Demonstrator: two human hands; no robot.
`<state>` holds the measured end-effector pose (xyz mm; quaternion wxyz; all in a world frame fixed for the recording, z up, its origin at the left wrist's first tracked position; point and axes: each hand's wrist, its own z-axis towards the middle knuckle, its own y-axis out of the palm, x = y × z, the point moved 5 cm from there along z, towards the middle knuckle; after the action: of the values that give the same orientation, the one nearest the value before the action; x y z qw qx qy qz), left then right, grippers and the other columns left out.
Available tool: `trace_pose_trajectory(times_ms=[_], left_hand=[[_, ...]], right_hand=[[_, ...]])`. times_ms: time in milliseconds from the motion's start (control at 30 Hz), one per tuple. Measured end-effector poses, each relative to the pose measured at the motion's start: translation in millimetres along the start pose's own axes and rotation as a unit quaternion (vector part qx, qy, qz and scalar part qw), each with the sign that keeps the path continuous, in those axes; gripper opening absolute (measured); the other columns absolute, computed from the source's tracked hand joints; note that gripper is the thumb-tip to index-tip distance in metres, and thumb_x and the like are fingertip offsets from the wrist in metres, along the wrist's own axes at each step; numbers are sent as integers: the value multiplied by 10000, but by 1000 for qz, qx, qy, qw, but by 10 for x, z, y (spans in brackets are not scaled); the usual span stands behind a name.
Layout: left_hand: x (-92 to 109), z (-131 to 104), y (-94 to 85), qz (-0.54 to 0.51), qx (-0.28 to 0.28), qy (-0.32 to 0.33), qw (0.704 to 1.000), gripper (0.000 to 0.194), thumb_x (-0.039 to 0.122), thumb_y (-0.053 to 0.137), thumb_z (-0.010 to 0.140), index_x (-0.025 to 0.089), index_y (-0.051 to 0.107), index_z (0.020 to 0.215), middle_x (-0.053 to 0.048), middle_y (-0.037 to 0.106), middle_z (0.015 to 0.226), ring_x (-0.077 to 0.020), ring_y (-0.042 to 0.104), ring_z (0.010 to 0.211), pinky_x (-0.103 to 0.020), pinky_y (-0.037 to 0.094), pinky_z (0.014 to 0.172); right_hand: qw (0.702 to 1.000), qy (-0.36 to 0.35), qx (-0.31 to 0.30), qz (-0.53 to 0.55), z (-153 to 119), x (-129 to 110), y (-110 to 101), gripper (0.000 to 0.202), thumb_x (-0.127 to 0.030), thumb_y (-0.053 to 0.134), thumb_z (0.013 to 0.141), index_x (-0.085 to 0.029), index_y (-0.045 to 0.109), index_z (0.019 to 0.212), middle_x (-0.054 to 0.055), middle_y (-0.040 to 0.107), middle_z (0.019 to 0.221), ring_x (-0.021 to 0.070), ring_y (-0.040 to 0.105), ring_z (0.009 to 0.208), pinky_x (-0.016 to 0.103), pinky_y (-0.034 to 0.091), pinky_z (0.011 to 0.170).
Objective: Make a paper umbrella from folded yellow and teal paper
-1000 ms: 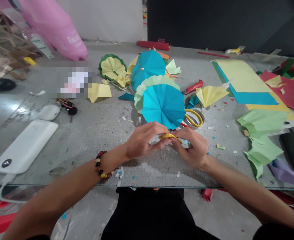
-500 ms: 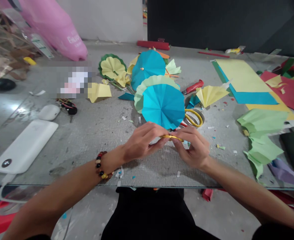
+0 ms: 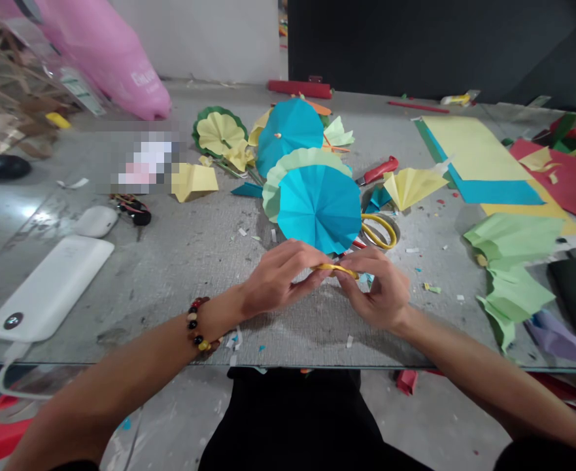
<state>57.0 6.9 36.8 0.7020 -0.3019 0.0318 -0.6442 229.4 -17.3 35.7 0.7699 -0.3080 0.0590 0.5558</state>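
Between the fingertips of both hands is a narrow yellow folded paper strip [image 3: 335, 267], held level above the table's front part. My left hand [image 3: 284, 275], with a bead bracelet [image 3: 199, 324] at its wrist, pinches the strip's left part. My right hand [image 3: 378, 284] pinches its right part, and some of the strip is hidden by the fingers. Just beyond the fingers lies a pleated blue paper disc [image 3: 320, 209] over a pale green scalloped disc [image 3: 271, 190]. Yellow-handled scissors [image 3: 388, 232] lie partly under the blue disc.
A second blue disc [image 3: 292, 131] and a yellow-and-green paper round [image 3: 221, 133] lie farther back. A red-handled knife [image 3: 380, 171] is right of them. Coloured sheets [image 3: 484, 147] and crumpled green paper [image 3: 518, 242] are at right. A white power bank [image 3: 52, 284] lies left.
Hardly anything differs. Both hands keep their pinch on the yellow strip, which shows slightly more between the fingers.
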Motion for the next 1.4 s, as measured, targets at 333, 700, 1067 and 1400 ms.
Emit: trace_pose_trajectory(times_ms=[333,700,1067,1400], left_hand=[[6,19,-8,16,10,4,1000,99,195,638,986,190,592,1073,-35,768,952,-142,729,894,-260,597,793],[6,21,-4,18,8,9,1000,90,187,638,985,177,593,1063,-39,763,942,-144,724,882,-265,590,788],[-3,14,-5,19,11,10,1000,94,188,643,981,185,595,1062,-36,764,948,-141,721,881,-269,589,788],[30,37,-123,39,69,21,997,244,218,774,894,187,619,1080,-22,734,902,-133,706,825,-246,607,746]], right_hand=[[1000,-11,-12,-7,31,-21,12,351,-53,694,881,-212,639,1189,47,781,984,167,721,827,332,617,716],[1000,-6,-26,-9,43,-24,6,354,-40,691,879,-203,642,1189,57,782,992,174,723,841,337,618,726],[1000,-3,-23,-8,38,-22,11,347,-57,687,888,-218,643,1192,46,785,1001,170,726,839,333,620,734],[1000,-3,-2,-22,-9,6,-20,346,-93,725,869,-242,656,1173,39,788,976,180,752,822,351,646,739]])
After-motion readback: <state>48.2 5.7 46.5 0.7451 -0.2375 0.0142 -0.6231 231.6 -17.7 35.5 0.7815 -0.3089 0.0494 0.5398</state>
